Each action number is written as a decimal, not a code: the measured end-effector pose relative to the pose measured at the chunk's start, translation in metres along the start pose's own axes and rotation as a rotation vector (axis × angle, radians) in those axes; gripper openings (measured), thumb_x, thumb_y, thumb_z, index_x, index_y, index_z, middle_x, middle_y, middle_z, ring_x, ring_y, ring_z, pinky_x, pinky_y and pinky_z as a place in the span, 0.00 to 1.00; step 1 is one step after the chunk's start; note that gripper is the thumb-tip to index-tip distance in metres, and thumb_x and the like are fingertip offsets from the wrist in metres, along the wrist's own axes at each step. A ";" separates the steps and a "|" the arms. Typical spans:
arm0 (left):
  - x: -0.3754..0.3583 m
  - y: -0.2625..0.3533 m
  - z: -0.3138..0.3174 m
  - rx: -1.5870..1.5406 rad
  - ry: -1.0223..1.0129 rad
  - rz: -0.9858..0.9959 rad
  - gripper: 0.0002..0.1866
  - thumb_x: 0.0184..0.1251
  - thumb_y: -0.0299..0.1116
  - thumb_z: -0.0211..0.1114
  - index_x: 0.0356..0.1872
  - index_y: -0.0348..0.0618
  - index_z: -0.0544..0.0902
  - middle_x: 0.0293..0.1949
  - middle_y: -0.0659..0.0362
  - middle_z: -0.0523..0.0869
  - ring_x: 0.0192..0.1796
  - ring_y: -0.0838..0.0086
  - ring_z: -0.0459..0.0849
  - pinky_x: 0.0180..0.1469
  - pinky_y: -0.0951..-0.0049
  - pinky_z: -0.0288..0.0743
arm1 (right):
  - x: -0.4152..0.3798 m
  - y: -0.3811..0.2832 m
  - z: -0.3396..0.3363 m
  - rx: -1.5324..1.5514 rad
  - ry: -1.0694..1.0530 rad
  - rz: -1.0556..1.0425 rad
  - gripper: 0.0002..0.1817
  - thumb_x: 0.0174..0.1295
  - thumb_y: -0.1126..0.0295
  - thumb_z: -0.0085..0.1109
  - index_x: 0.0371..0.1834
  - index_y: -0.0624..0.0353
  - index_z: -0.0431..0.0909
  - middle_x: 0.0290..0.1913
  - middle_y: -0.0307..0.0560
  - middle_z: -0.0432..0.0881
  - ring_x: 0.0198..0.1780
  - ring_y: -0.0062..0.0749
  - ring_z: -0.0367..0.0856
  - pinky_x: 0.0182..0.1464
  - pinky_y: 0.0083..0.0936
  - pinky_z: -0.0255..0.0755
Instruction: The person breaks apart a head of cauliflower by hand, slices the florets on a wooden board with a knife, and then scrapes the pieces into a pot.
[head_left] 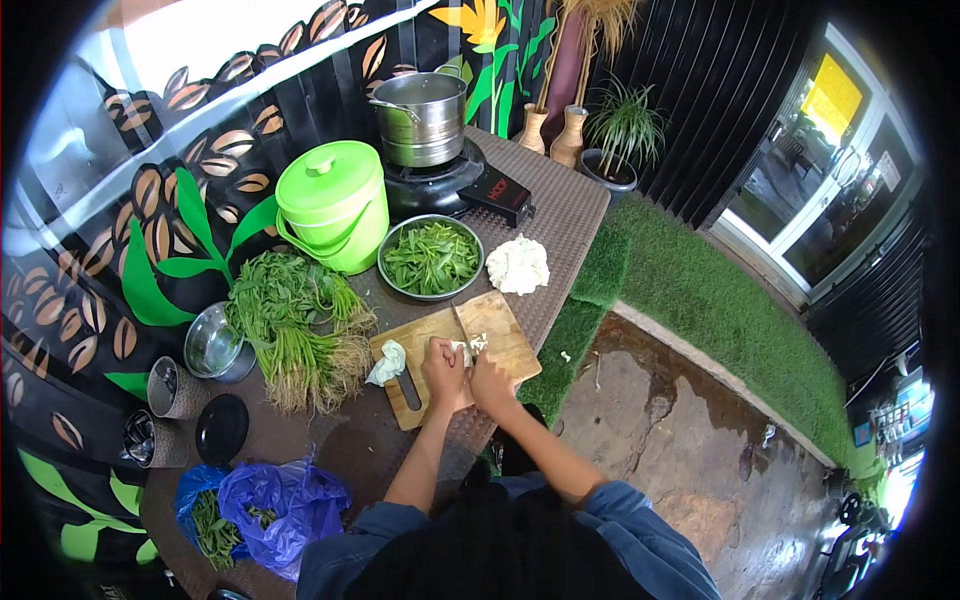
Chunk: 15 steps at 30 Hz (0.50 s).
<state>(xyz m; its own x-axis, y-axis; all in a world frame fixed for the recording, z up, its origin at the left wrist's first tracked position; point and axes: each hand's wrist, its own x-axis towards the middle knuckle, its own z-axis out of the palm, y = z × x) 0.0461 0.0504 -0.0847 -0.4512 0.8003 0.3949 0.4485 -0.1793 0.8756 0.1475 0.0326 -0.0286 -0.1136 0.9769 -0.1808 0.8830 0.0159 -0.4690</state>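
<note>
My left hand (443, 372) is closed over a pale white piece of food (461, 352) on the wooden cutting board (512, 335). Close beside it, my right hand (492, 385) grips a knife (462, 325); the thin blade points away from me across the board, and the handle is hidden in my fingers. Small white chopped bits (479, 343) lie by the blade. A crumpled pale green-white piece (387, 363) rests at the board's left edge, near the handle slot. Beyond the board are a metal bowl of green leaves (432, 258) and a white ruffled heap (518, 265).
Rooted greens (295, 330) lie left of the board, before a lidded green bucket (335, 205). A metal pot (420, 120) stands on a stove (430, 185) at the back. Blue plastic bags (285, 515), a steel bowl (218, 343) and a black lid (222, 429) occupy the left side.
</note>
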 end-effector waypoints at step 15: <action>0.000 0.004 -0.002 0.024 0.008 0.012 0.12 0.57 0.26 0.67 0.34 0.41 0.70 0.15 0.59 0.69 0.18 0.67 0.71 0.23 0.66 0.64 | 0.006 0.008 0.001 -0.015 0.026 -0.045 0.18 0.64 0.60 0.48 0.44 0.67 0.67 0.34 0.69 0.81 0.38 0.62 0.82 0.41 0.53 0.76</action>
<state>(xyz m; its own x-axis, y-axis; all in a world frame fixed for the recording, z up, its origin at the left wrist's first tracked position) 0.0463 0.0484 -0.0802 -0.4520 0.7934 0.4078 0.4726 -0.1748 0.8638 0.1539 0.0380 -0.0343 -0.1419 0.9803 -0.1372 0.8838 0.0631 -0.4636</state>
